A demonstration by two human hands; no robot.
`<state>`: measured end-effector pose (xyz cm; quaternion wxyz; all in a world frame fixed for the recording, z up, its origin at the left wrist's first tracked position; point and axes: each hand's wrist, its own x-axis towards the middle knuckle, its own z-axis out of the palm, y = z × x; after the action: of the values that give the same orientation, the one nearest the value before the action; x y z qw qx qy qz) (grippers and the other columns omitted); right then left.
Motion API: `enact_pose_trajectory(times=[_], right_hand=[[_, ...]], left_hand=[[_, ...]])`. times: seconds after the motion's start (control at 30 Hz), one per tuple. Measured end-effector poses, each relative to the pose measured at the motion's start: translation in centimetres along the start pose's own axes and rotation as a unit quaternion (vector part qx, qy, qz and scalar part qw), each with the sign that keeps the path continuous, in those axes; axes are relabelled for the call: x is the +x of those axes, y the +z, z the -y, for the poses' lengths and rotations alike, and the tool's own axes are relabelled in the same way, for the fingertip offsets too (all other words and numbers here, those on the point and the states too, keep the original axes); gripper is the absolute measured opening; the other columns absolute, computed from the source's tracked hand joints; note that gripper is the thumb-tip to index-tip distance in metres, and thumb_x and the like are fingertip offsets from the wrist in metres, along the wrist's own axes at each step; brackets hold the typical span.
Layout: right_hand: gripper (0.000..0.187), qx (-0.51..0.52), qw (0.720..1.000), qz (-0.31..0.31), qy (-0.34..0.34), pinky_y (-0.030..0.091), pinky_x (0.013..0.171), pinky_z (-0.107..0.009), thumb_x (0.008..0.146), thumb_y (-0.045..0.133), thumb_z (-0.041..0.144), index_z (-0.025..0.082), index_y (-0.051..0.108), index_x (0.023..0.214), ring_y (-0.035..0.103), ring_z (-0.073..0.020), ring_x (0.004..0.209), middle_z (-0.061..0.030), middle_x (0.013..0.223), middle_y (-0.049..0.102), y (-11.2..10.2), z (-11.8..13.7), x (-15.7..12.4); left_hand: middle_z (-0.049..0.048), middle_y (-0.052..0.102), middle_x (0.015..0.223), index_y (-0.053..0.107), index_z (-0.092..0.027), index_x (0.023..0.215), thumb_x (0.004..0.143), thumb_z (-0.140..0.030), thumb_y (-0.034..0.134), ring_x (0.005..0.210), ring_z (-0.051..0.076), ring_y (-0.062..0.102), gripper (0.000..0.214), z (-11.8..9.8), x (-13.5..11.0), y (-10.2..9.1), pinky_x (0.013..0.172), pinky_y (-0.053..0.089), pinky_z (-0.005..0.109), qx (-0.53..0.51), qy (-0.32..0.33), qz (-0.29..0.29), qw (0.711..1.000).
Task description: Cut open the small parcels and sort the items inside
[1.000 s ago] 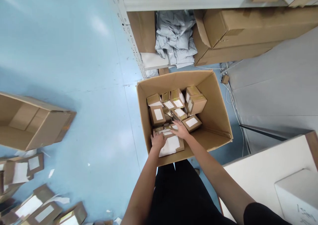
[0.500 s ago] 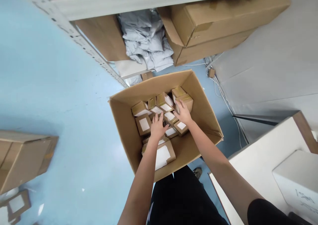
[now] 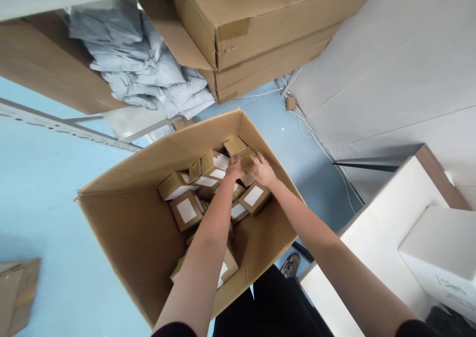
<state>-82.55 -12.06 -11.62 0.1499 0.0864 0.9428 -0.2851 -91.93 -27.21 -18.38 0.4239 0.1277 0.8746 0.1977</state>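
Observation:
A large open carton [image 3: 126, 223] in front of me holds several small brown boxes with white labels. My left hand [image 3: 234, 169] is inside it, fingers apart and bent a little, at the near left side of a small box [image 3: 242, 154] by the far right corner. On that box's right side lies my right hand [image 3: 262, 171], its fingers spread. The fingertips seem to touch the box, but a firm hold does not show. A labelled box [image 3: 254, 197] sits just below my right hand, and another [image 3: 186, 211] lies farther left. My left forearm hides part of the pile.
Grey plastic mailer bags [image 3: 148, 74] and long cartons [image 3: 267, 34] fill the shelf ahead. White cables [image 3: 316, 138] run along the floor by the wall. A white table [image 3: 383, 242] with a white box [image 3: 442, 257] stands at right. Another carton [image 3: 18, 292] is at far left.
My left hand has moved from the middle of the pile toward the far right corner, closer to my right hand. The view has shifted, so the carton appears larger and farther left.

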Motion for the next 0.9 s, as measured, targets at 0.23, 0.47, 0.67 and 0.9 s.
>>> enact_pose_trajectory(times=[0.23,0.47,0.67,0.9], right_hand=[[0.084,0.047,0.989,0.085,0.110,0.045,0.121,-0.047,0.088,0.076,0.020,0.026,0.040,0.164,0.044,-0.0342,0.153,-0.0172,0.175,0.024,3.4,-3.1,-1.2],[0.084,0.098,0.982,0.045,0.157,0.039,0.125,-0.046,0.088,0.076,0.025,0.024,0.040,0.164,0.042,-0.0302,0.154,-0.0158,0.166,0.043,5.8,-6.3,-1.9],[0.073,0.146,0.955,0.010,0.256,0.041,0.122,-0.049,0.106,0.046,0.053,0.014,0.032,0.166,0.051,-0.0317,0.148,-0.0214,0.160,0.051,6.9,-6.5,-4.5],[0.067,0.031,0.981,-0.046,0.186,0.041,0.120,-0.057,0.101,0.056,0.053,0.021,0.047,0.160,0.049,-0.0383,0.147,-0.0197,0.159,0.049,6.3,-5.2,-9.1]], left_hand=[[0.0195,0.012,0.178,0.021,-0.020,0.170,0.069,-0.042,0.088,0.164,0.040,0.017,0.123,1.3,2.4,0.5,0.128,0.032,0.046,0.023,-0.035,-0.013,0.999],[0.0213,0.052,0.151,0.039,-0.014,0.159,0.068,-0.055,0.088,0.144,0.039,0.047,0.111,0.3,-0.7,0.4,0.119,0.040,0.044,0.014,-0.004,-0.077,0.997],[0.0159,0.062,0.145,0.043,-0.023,0.161,0.073,-0.061,0.082,0.142,0.038,0.053,0.103,2.3,-9.1,2.8,0.118,0.044,0.046,-0.110,-0.105,-0.162,0.975],[0.0087,0.075,0.134,0.053,-0.029,0.155,0.097,-0.053,0.062,0.121,0.029,0.072,0.063,4.1,-18.2,10.4,0.103,0.057,0.044,-0.301,-0.138,-0.021,0.943]])
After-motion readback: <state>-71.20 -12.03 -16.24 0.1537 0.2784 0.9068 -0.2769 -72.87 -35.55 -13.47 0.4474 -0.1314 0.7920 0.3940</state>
